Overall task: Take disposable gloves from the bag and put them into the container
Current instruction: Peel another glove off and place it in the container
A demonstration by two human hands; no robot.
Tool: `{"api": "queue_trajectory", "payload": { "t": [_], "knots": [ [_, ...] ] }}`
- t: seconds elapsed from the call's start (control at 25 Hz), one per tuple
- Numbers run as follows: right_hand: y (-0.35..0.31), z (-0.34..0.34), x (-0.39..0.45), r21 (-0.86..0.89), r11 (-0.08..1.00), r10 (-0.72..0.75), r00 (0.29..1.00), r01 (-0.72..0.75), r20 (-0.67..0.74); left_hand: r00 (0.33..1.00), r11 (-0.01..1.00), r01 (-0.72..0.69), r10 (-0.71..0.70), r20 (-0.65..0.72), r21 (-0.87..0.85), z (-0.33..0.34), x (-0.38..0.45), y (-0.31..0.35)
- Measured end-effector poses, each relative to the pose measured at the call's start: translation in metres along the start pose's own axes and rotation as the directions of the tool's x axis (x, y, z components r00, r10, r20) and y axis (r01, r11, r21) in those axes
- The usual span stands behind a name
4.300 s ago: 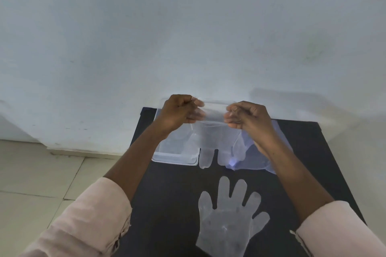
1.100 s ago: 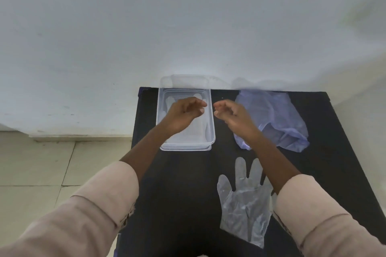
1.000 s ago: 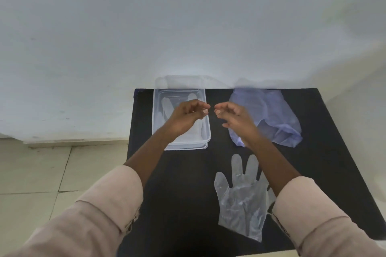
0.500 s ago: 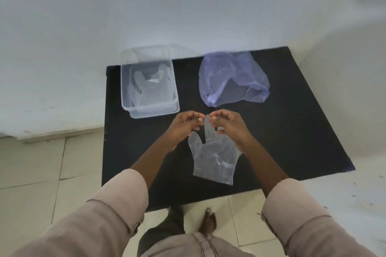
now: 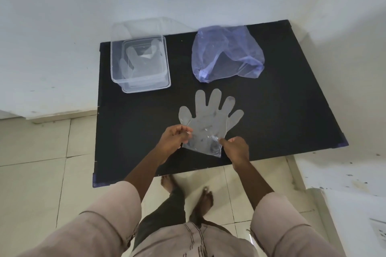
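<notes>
A clear disposable glove lies flat on the black table, fingers spread and pointing away from me. My left hand pinches its cuff on the left side and my right hand pinches the cuff on the right. A clear plastic container stands at the table's back left with another glove inside it. The bluish plastic bag lies crumpled at the back middle.
A clear lid leans on the white wall behind the container. The table's near edge runs just behind my wrists. Tiled floor and my bare feet show below. A white ledge sits at the right.
My hands came back from the container to the glove near the table's front and took hold of its cuff. The glove now lies spread flat. The camera tilted further down.
</notes>
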State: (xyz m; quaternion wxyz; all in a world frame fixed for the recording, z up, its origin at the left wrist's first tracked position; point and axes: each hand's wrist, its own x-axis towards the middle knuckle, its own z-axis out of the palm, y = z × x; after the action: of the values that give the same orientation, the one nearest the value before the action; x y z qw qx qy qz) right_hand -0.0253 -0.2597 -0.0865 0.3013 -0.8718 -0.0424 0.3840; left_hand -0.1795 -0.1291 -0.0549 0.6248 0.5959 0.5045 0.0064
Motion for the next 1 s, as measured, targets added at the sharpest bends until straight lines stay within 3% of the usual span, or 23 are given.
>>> {"api": "queue_trajectory", "payload": {
  "t": [0.24, 0.32, 0.44, 0.56, 0.68, 0.88, 0.92, 1.0],
  "knots": [
    [-0.009, 0.023, -0.008, 0.029, 0.996, 0.077, 0.994, -0.079, 0.072, 1.000, 1.000, -0.011, 0.011, -0.006, 0.016, -0.008, -0.002, -0.015],
    [-0.009, 0.025, -0.014, 0.183, 0.969, 0.140, 0.977, -0.169, 0.159, 0.999, 0.998, -0.026, 0.027, -0.026, 0.053, -0.010, -0.001, -0.021],
    [-0.013, 0.021, -0.022, 0.434, 0.826, 0.204, 0.908, -0.361, 0.367, 0.985, 0.950, -0.128, 0.155, -0.074, 0.286, -0.010, 0.000, -0.034],
    [-0.019, 0.011, -0.022, 0.524, 0.706, 0.220, 0.850, -0.477, 0.478, 0.944, 0.778, -0.228, 0.323, -0.062, 0.585, -0.001, -0.002, -0.045],
    [-0.024, 0.005, -0.021, 0.578, 0.633, 0.212, 0.833, -0.515, 0.510, 0.926, 0.800, -0.242, 0.360, -0.116, 0.549, 0.010, -0.001, -0.049],
    [-0.032, -0.004, -0.023, 0.603, 0.644, 0.169, 0.857, -0.470, 0.487, 0.858, 0.837, -0.324, 0.456, -0.234, 0.442, 0.016, 0.013, -0.032],
    [-0.030, -0.007, -0.023, 0.601, 0.697, 0.141, 0.896, -0.392, 0.421, 0.853, 0.836, -0.337, 0.466, -0.237, 0.433, 0.015, 0.016, -0.026],
    [-0.019, -0.014, -0.020, 0.469, 0.881, -0.029, 0.984, -0.058, 0.176, 0.859, 0.839, -0.348, 0.464, -0.218, 0.418, 0.014, 0.020, -0.015]
  ]
}}
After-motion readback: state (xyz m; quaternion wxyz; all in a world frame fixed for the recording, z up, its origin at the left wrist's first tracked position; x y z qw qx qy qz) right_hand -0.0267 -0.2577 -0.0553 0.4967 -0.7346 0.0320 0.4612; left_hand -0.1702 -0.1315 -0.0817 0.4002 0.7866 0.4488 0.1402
